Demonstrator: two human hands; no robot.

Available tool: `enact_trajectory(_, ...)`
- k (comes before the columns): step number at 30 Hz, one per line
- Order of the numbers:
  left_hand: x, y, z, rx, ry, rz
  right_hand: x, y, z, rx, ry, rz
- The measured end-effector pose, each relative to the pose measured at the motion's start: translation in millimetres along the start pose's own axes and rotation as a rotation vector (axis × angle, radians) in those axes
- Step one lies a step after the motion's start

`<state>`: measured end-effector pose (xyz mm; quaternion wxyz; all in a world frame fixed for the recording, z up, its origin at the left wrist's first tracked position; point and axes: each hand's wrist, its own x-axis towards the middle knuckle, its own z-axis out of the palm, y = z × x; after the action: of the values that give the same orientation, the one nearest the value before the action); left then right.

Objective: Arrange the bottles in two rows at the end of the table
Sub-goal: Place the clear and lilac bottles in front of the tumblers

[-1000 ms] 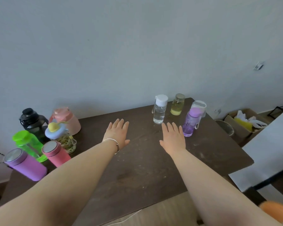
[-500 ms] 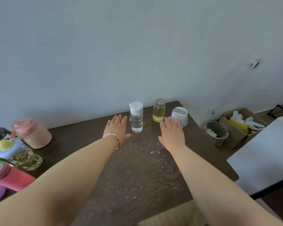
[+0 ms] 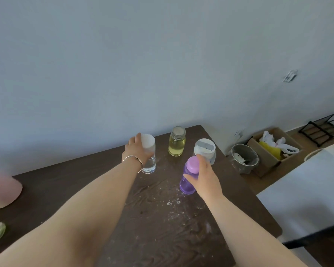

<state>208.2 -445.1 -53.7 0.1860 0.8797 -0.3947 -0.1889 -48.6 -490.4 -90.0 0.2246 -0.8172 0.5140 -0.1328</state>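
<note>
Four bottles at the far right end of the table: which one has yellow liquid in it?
The small glass bottle with the metal screw cap, standing nearest the wall between the white-capped clear bottle and the grey-lidded bottle. Neither hand touches it. The purple bottle stands nearer the camera.

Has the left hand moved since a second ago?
Yes. The left hand has gone forward and rightward, toward the yellow jar, and now wraps the clear bottle it was short of before.

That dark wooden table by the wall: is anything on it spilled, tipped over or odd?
Nothing is tipped. The dark wooden table has pale specks and crumbs scattered just in front of the translucent purple bottle, which the right hand grips. Whether the specks are spilled or just wear, I cannot tell.
</note>
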Motion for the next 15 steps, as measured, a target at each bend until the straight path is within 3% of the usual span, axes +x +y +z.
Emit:
enact_trajectory(5,9.1,-4.7,7.7,-0.218,0.032,-0.031,4.8,3.9,5.4,0.079,0.008,0.01)
enact_trajectory(15,-25.9,-18.9,4.9,-0.281,0.125,0.034,0.0,-18.4,0.7,0.19,0.079,0.002)
